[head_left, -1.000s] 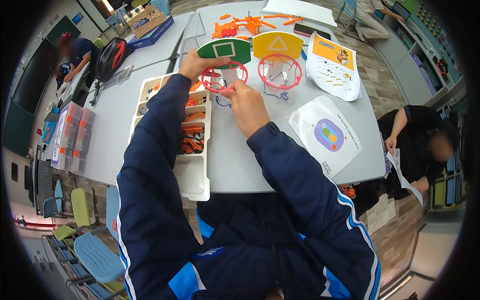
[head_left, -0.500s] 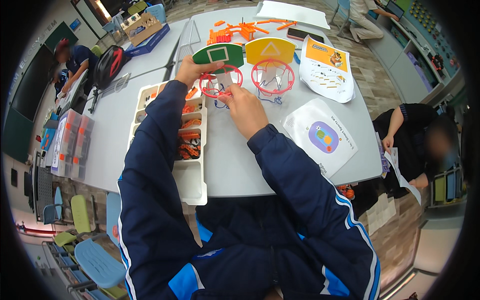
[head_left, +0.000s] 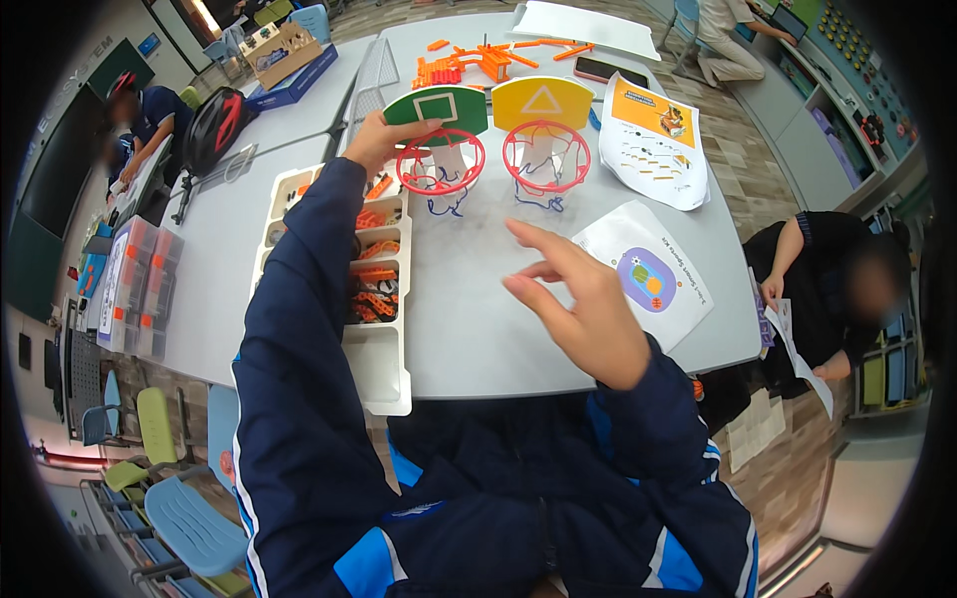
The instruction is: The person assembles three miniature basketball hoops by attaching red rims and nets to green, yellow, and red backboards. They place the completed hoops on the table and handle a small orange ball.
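Observation:
My left hand [head_left: 377,140] grips the left edge of a green toy basketball backboard [head_left: 461,106], its thumb across the front. A red hoop [head_left: 441,189] with a dark blue net juts from that board. Right beside it stands a yellow backboard [head_left: 567,96] with a white triangle, a second red hoop [head_left: 547,189] and a similar net. My right hand [head_left: 588,309] is in the air over the near part of the table, thumb and fingers apart, holding nothing.
A cream sorting tray [head_left: 380,371] with orange and black parts lies under my left forearm. Orange building pieces [head_left: 487,62] and a phone [head_left: 606,70] are at the back. Printed sheets [head_left: 655,140] and a white booklet [head_left: 610,234] lie to the right. A person [head_left: 837,269] sits at the right holding paper.
My right hand has let go of the green board's hoop and net and drawn back toward me to the right, fingers opening. My left hand keeps its hold.

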Demonstrator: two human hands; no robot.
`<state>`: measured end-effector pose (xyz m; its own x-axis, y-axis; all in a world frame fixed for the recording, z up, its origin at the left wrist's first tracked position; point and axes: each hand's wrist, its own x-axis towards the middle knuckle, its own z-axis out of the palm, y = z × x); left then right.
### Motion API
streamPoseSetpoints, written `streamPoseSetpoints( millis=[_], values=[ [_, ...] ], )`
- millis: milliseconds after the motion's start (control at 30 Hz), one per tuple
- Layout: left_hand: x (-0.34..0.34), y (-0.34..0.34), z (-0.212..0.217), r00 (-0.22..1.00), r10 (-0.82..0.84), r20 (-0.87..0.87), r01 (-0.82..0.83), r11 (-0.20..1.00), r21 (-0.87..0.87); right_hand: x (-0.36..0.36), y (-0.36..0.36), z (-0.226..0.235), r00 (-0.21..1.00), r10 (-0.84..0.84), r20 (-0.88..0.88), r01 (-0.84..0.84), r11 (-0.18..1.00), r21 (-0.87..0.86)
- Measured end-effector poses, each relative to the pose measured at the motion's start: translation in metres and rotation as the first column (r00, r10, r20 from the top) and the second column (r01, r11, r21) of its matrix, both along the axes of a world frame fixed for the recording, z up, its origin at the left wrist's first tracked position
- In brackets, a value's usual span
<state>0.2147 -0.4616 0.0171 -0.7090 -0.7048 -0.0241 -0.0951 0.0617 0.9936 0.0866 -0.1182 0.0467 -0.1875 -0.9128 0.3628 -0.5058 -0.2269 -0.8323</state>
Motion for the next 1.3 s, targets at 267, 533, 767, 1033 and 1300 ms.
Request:
streamPoseSetpoints(
  millis=[267, 533, 767, 1033, 1300],
  values=[
    [0.002, 0.006, 0.006, 0.995, -0.018, 0.096, 0.027, 0.996, -0.091, -0.023, 0.061, 0.019, 0.987, -0.156, 0.049, 0.156, 0.988, -0.005],
    [-0.002, 0.007, 0.003, 0.996, 0.002, 0.086, 0.007, 0.994, -0.108, -0.047, 0.092, 0.017, 0.964, -0.261, 0.040, 0.260, 0.965, 0.031],
    [0.001, 0.004, 0.006, 0.989, 0.008, 0.151, 0.014, 0.990, -0.143, -0.078, 0.063, 0.017, 0.942, -0.302, -0.146, 0.296, 0.953, -0.063],
    [0.009, 0.000, 0.064, 0.992, 0.106, 0.063, -0.054, 0.834, -0.549, -0.118, -0.058, -0.004, 0.603, -0.222, -0.766, -0.029, 0.954, -0.299],
    [-0.078, 0.048, 0.083, 0.895, 0.208, 0.395, 0.360, 0.185, -0.914, -0.117, -0.085, -0.043, 0.607, -0.278, -0.745, -0.012, 0.934, -0.358]
  ],
)
